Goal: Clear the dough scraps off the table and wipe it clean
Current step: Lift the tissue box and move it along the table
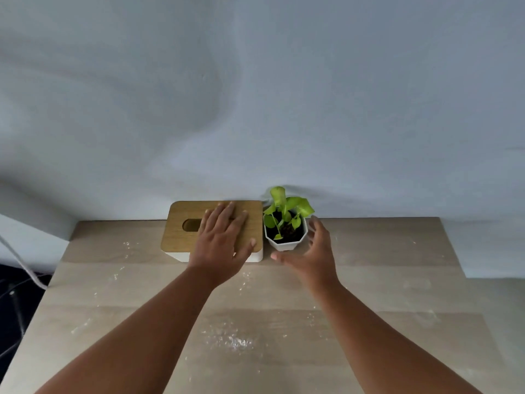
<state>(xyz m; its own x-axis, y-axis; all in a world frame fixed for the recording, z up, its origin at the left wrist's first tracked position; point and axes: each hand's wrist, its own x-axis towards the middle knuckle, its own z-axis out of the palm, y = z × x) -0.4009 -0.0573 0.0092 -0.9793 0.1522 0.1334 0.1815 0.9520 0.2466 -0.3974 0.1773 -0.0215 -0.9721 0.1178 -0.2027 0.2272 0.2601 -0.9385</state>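
Left hand (224, 237) lies flat, fingers (227, 213) straight, on the tissue box (181, 223); right hand (309, 251) hovers open, empty. Scraps (233, 341) still dust the counter (383, 294); pulling a tissue likely comes next.

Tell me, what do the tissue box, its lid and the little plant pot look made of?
The lid looks like wood or bamboo, matte, with visible grain. The tissue box beneath is plain white and smooth, probably plastic, though that is uncertain. The plant pot is white and faceted with a slight sheen: ceramic or plastic.
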